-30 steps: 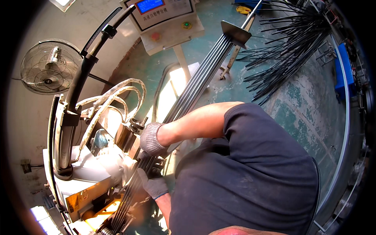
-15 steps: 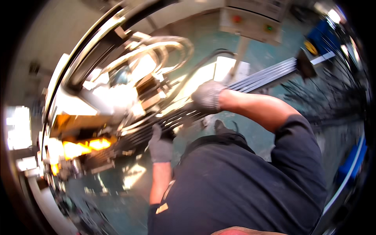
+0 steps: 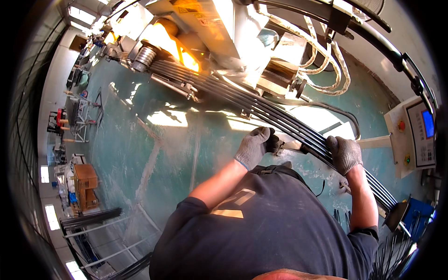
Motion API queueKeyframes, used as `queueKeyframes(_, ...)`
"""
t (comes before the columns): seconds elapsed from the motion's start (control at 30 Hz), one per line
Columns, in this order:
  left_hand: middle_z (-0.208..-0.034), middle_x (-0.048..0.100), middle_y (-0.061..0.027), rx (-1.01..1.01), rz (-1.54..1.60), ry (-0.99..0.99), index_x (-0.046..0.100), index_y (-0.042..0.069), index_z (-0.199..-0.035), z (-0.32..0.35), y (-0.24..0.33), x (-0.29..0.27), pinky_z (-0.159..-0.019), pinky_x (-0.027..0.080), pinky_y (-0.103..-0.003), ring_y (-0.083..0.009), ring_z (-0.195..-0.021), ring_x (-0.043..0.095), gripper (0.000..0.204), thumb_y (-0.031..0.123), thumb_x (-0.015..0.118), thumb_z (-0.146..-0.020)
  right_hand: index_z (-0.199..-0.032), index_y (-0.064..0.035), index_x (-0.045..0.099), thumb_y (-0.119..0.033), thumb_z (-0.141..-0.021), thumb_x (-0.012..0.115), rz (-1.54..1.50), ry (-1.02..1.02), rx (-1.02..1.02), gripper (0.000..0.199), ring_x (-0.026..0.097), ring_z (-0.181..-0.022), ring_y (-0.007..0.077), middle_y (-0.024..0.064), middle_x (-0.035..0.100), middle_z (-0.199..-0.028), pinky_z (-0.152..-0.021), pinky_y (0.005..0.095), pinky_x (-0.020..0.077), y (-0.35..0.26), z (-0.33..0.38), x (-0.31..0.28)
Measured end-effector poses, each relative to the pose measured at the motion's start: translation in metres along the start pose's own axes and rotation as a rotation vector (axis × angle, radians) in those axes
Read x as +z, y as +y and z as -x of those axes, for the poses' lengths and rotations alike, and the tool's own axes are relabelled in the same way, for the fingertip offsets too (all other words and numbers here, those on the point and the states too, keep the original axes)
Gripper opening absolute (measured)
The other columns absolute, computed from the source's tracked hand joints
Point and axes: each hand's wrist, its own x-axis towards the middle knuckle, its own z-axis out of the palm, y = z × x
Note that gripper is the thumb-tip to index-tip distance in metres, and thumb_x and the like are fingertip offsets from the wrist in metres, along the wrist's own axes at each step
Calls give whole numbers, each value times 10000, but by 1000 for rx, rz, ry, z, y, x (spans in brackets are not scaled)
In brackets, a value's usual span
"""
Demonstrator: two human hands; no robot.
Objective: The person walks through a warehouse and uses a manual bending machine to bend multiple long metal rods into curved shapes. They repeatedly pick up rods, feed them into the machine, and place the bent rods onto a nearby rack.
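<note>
A bundle of long dark steel rods (image 3: 261, 109) runs from a machine at the upper left down to the right. My left hand (image 3: 254, 147), in a grey work glove, grips a dark handle or clamp just under the rods. My right hand (image 3: 345, 154), also gloved, is closed over the bundle further to the right. The rods feed into a white and yellow machine (image 3: 205, 28) with a grooved roller (image 3: 144, 57). My dark shirt fills the lower middle of the view.
A control panel (image 3: 417, 135) with a blue screen and a red button stands at the right. White hoses (image 3: 326, 51) loop off the machine. More loose rods (image 3: 88, 218) lie on racks at the lower left. Green painted floor (image 3: 140, 154) spreads to the left.
My head has turned, so the whole scene has rotated: the machine has moved from the left to the top. Both hands stay on the rod bundle, and are now further apart.
</note>
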Motion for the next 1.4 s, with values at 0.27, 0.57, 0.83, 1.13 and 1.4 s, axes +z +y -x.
queueKeyframes(0.27, -911, 739, -100, 98, -50, 146, 682, 64, -1095, 38, 12, -56, -705, 556, -374, -233, -782, 706, 238, 295, 642, -1055, -913, -44, 695, -403, -1050, 538, 52, 71, -41, 415, 675, -843, 476, 248, 693, -848, -769, 543, 525, -8, 0, 11)
queueKeyframes(0.57, -904, 728, -80, 139, -29, 412, 652, 72, -1072, 76, 102, -218, -711, 584, -356, -202, -772, 709, 198, 260, 695, -1026, -1097, -12, 654, -349, -1000, 665, -20, 819, -432, 350, 670, -885, 349, 169, 672, -963, -817, 432, 531, -137, 20, 32)
queueKeyframes(0.83, -866, 692, -78, 195, -211, 479, 630, 42, -1080, 147, 243, -320, -693, 554, -340, -191, -744, 666, 170, 201, 666, -1032, -885, -126, 668, -287, -840, 775, -202, 204, -689, 199, 675, -808, 342, 91, 701, -842, -711, 471, 519, -373, -43, 189)
queueKeyframes(1.13, -828, 652, -58, 227, -30, 572, 627, 49, -1027, 171, 320, -445, -685, 544, -337, -192, -745, 648, 169, 216, 634, -1052, -1020, -98, 743, -439, -941, 638, -82, -249, -366, 366, 709, -920, 429, 211, 739, -947, -811, 509, 556, -486, -145, 286)
queueKeyframes(1.4, -769, 613, -34, 212, -201, 510, 628, 44, -888, 175, 430, -634, -666, 528, -330, -162, -704, 610, 285, 248, 580, -1081, -1083, -93, 745, -573, -939, 626, 71, -494, -216, 516, 705, -1035, 400, 208, 746, -1072, -902, 498, 539, -603, -275, 393)
